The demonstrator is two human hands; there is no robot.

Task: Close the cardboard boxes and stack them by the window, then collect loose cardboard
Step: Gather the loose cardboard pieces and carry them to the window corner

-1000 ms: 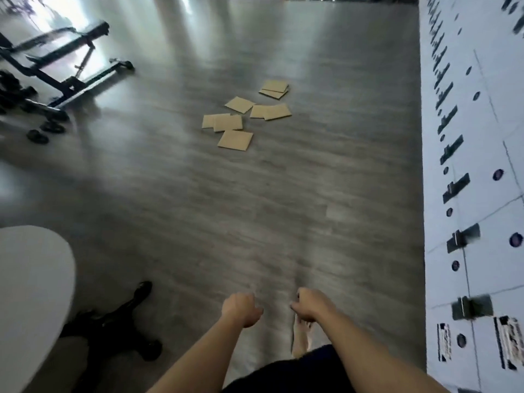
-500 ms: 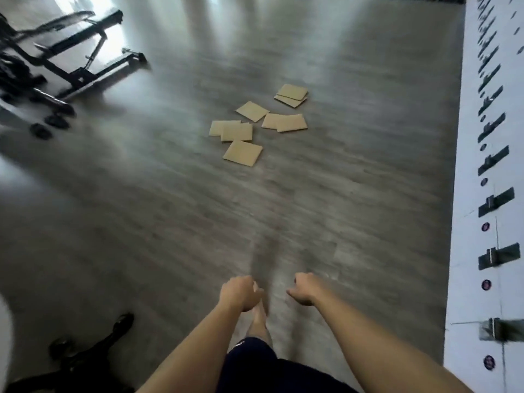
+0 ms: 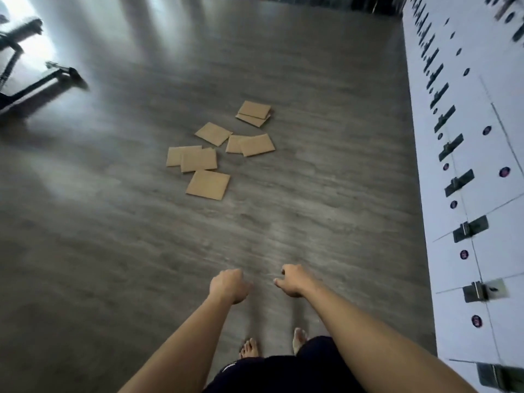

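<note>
The left hand (image 3: 228,285) and right hand (image 3: 293,280) hang side by side with fingers curled in, holding nothing. Below them two bare feet (image 3: 249,348) stand on the grey floor (image 3: 113,251). Well ahead of both hands lie the loose cardboard pieces (image 3: 208,184), seemingly eight, some overlapping. White lockers (image 3: 482,154) run along to the right; a black frame (image 3: 42,80), blurred, sits far left.

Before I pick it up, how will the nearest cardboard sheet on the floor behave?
The nearest cardboard sheet looks thin, so probably light. It lies flush on the floor, so getting under an edge may be awkward. Its straight edges suggest it stays fairly stiff.
</note>
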